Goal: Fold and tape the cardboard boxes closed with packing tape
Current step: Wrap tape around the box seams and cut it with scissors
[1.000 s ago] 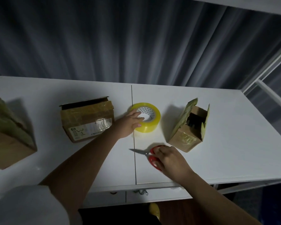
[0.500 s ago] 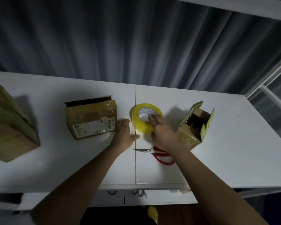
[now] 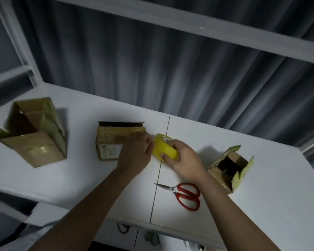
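My right hand [image 3: 184,158] grips the yellow roll of packing tape [image 3: 163,148], lifted and tilted off the white table [image 3: 261,187]. My left hand [image 3: 136,151] is against the roll's left side, fingertips at the tape; whether it pinches the tape end is too blurred to tell. Behind that hand lies a medium cardboard box [image 3: 114,140] with a white label, its dark opening facing away. A large open box [image 3: 33,131] stands at the left. A small open box [image 3: 231,166] with ragged flaps sits at the right.
Red-handled scissors [image 3: 183,193] lie near the table's front edge, blades pointing left. A seam [image 3: 160,169] runs front to back through the tabletop. Grey curtains hang behind, a white shelf beam crosses overhead, and white frame posts stand at the left and right.
My right hand has lifted and tilted the tape roll off the table. My left hand has moved up to the roll's side. The camera has swung left, showing the large box fully.
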`<state>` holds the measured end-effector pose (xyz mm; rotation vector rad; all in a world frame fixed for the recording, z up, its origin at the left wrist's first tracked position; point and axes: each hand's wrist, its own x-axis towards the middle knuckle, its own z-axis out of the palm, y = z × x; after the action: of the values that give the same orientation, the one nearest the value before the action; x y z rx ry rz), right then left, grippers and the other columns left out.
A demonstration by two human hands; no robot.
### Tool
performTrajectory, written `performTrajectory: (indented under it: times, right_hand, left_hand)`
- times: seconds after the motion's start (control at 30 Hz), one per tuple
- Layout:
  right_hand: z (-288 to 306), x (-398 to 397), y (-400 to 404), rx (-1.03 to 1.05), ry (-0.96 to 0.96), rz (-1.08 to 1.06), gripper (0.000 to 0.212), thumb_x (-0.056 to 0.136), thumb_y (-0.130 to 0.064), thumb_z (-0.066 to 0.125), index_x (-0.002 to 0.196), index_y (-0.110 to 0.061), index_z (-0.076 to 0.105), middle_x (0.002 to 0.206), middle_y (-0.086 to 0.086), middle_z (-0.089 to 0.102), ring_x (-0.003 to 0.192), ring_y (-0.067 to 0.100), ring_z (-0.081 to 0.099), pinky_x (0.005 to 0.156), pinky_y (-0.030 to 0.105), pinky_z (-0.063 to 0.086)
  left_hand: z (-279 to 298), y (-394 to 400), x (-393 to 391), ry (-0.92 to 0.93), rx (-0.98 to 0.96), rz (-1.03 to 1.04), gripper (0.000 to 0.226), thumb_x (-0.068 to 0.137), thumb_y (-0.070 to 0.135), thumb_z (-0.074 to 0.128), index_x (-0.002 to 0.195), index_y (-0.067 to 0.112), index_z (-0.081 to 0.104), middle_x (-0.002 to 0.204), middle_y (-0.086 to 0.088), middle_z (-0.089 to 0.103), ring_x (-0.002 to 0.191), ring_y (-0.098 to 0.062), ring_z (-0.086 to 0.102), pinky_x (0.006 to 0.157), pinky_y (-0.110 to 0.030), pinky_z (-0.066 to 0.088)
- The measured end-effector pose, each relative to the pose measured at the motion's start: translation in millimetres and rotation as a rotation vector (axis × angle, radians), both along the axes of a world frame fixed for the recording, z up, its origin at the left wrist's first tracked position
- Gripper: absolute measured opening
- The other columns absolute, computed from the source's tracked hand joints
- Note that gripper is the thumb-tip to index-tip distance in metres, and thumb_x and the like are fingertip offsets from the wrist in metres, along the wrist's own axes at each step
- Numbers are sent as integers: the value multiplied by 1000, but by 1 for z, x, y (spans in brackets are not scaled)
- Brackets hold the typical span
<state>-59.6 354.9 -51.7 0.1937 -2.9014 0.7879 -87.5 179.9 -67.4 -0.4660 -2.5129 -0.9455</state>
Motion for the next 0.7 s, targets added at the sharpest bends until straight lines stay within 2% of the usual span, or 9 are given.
performTrajectory:
  times: [0.1, 0.2, 0.27, 0.37, 0.47, 0.57, 0.7]
  right_hand:
    - [19, 12, -9, -72, 25, 25, 32, 84, -49, 63, 102, -26, 47, 89, -2, 63, 83, 23, 59, 71, 34, 46]
    - [29, 13, -18, -208, 48, -27, 38, 81, -54, 64, 104, -32, 43, 79, -5, 61, 75, 22, 58, 69, 35, 46]
    - [34, 6, -21, -213, 39, -82, 47, 82, -58, 61, 118, -35, 41, 86, -2, 62, 84, 26, 58, 73, 35, 44]
    - [41, -9, -17, -77, -3, -147, 62, 80, -63, 60, 131, -34, 40, 98, 4, 61, 99, 29, 55, 77, 33, 39]
    - [55, -16, -21, -87, 6, -82, 53, 76, -63, 64, 120, -37, 52, 90, -2, 59, 89, 21, 56, 76, 31, 43]
    - [67, -25, -29, -62, 30, 14, 29, 80, -60, 62, 98, -38, 64, 96, -6, 60, 93, 14, 56, 80, 31, 45]
    - [89, -42, -41, 53, 52, 71, 21, 80, -57, 64, 90, -40, 68, 101, -11, 57, 97, 10, 54, 78, 28, 42]
  left_hand:
    - [34, -17, -4, -11, 9, -58, 11, 89, 17, 54, 86, 12, 63, 86, -5, 60, 81, -24, 56, 72, -37, 46]
    - [60, -24, 1, -40, -6, -69, 14, 91, 10, 49, 90, 9, 63, 90, -7, 55, 83, -24, 56, 75, -38, 44]
    - [72, -29, 6, -24, -5, -43, 13, 91, 8, 50, 91, 10, 62, 91, -4, 52, 84, -20, 54, 76, -34, 40]
    - [76, -37, 12, -47, -61, -81, 13, 91, 12, 48, 89, 15, 61, 91, 0, 52, 86, -17, 53, 76, -32, 40]
    - [72, -55, -2, -113, -1, -14, 19, 91, 27, 40, 87, 22, 58, 90, 4, 54, 84, -15, 54, 77, -31, 42]
    - [68, -72, -19, -147, 66, 6, 16, 92, 19, 44, 82, 24, 55, 88, 3, 57, 84, -16, 54, 80, -34, 44]
    - [66, -85, -30, -145, 121, -5, 15, 94, 14, 45, 87, 17, 57, 89, 3, 59, 85, -14, 54, 74, -20, 41]
